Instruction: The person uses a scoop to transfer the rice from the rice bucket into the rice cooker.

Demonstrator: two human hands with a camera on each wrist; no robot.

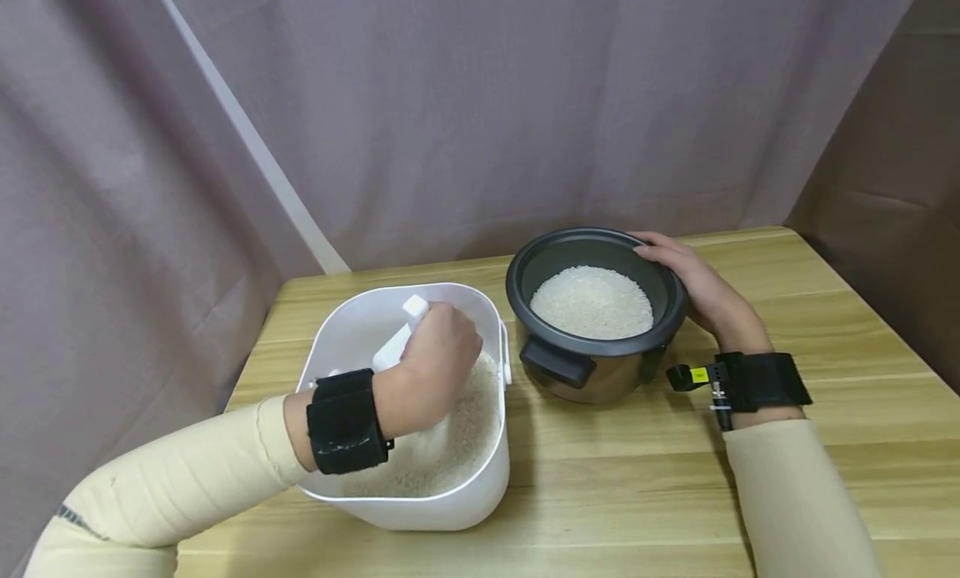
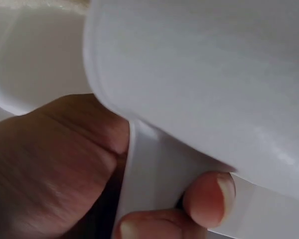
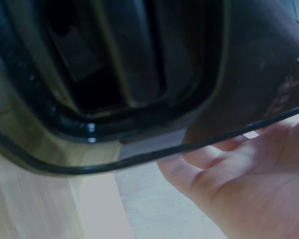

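From the head view, a white tub (image 1: 420, 486) of rice (image 1: 457, 445) is seen on the wooden table (image 1: 637, 495), with a dark cooker pot (image 1: 596, 311) just beside it on the right. The left hand (image 1: 435, 366) is reached down into the tub, and its fingers are curled round the handle of a white scoop (image 1: 401, 336), which is tipped down into the rice, most likely so that grains can be dug up. More rice (image 1: 592, 301) is already lying in the pot. The right hand (image 1: 693, 286) is laid against the far right side of the pot with its fingers bent over the rim, probably so the pot is kept steady. From the left wrist view, the scoop (image 2: 199, 84) is seen very close, and its flat handle is pinched between the thumb and the fingers (image 2: 209, 199) of the left hand (image 2: 55, 169). From the right wrist view, the pot's dark side (image 3: 139, 74) is shown close and blurred, with the right hand (image 3: 244, 184) under its edge. The palm looks open and flat against the pot; how the fingertips are placed cannot be told here, because they are hidden behind the pot.
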